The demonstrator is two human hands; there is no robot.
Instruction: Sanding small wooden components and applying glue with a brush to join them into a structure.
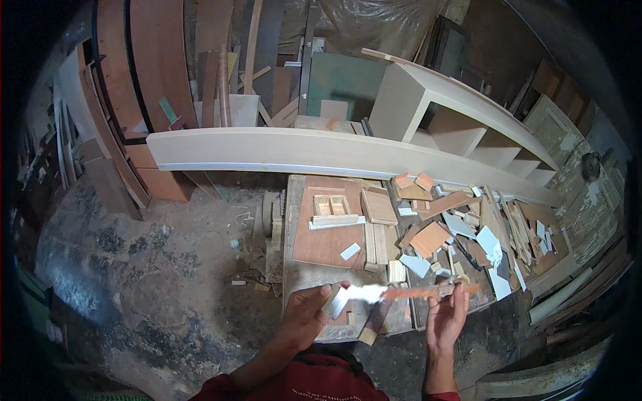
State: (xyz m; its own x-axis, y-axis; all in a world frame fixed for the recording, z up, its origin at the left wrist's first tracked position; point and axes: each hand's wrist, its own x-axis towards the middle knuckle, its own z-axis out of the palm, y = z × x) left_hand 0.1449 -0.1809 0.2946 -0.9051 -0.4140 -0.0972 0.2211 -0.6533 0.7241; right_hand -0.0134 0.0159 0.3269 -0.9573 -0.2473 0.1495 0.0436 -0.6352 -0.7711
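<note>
My left hand pinches a small flat pale piece of wood above the table's near edge. In my right hand is a thin reddish-brown wooden strip, held level between thumb and fingers. The strip's left end meets a bright white patch that reaches toward the pale piece; whether this is a coating or glare I cannot tell. Beneath the hands, a short wood block juts past the table edge. Farther back on the table, a small divided wooden box rests beside a flat wooden block.
Wood offcuts and white pieces litter the table's right side. A long pale board spans behind the table, next to a pale shelf unit. Tall panels lean at the back left. The concrete floor is stained.
</note>
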